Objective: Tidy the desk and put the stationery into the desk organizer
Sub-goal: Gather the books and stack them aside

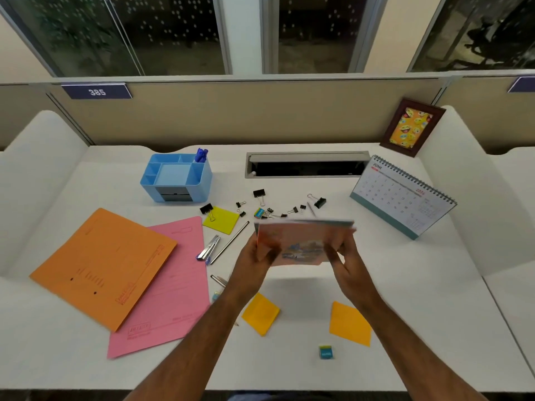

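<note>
Both my hands hold a pinkish notebook with a picture on its cover, lifted above the desk's middle. My left hand grips its left edge and my right hand grips its right edge. The blue desk organizer stands at the back left, with a blue item in its rear compartment. Black binder clips and a small eraser lie scattered behind the notebook. A stapler and a pencil lie left of my hands. Sticky note pads: yellow, orange, orange.
An orange folder overlaps a pink folder at the left. A desk calendar and a framed picture stand at the back right. A cable slot opens at the back. A small blue eraser lies near the front.
</note>
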A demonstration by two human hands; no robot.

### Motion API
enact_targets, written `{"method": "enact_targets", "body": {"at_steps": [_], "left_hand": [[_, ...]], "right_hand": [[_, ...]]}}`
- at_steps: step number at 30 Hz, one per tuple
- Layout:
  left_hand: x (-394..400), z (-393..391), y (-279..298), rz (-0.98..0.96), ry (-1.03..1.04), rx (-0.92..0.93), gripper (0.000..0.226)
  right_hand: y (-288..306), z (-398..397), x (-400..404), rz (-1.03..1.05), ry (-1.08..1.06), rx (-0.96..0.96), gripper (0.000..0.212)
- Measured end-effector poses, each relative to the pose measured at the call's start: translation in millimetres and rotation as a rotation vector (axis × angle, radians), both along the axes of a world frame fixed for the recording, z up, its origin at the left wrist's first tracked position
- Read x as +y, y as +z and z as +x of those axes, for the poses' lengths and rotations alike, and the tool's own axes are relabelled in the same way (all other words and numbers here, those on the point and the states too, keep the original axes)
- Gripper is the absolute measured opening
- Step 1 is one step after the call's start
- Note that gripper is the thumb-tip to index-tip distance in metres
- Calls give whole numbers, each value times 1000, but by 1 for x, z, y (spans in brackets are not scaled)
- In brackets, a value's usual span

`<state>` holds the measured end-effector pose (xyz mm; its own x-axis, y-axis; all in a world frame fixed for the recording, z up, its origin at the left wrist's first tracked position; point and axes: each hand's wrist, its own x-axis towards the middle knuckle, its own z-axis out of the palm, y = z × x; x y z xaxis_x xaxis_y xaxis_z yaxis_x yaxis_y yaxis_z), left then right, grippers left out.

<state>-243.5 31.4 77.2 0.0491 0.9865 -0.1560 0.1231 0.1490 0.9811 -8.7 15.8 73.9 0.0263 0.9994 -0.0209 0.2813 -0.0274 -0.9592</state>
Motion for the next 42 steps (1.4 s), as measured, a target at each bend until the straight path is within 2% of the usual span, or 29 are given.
{"method": "enact_targets", "body": {"at_steps": [4, 9, 14, 21, 29, 33, 42], "left_hand": [[-4, 1, -26, -77, -69, 99, 30], [-5, -1, -41, -149, -78, 72, 33], [-2, -3, -39, -99, -71, 89, 31], [4, -1, -27, 74, -120, 109, 30], [2, -2, -34, 35, -98, 90, 29], [3, -2, -38, 10, -96, 88, 28], [4, 3, -42, -26, -65, 69, 30]], "right_hand": [[-26, 2, -13, -64, -28, -24, 25], [-34, 0, -16, -66, 3, -45, 32], [-33, 4, -12, -55, -23, -98, 22], [-35, 2, -11, -28, -39, -93, 31], [-46, -3, -5, -85, -48, -112, 40], [-48, -2, -4, -119, -46, -132, 37], [-57, -2, -3, -151, -16, -137, 44]]}}
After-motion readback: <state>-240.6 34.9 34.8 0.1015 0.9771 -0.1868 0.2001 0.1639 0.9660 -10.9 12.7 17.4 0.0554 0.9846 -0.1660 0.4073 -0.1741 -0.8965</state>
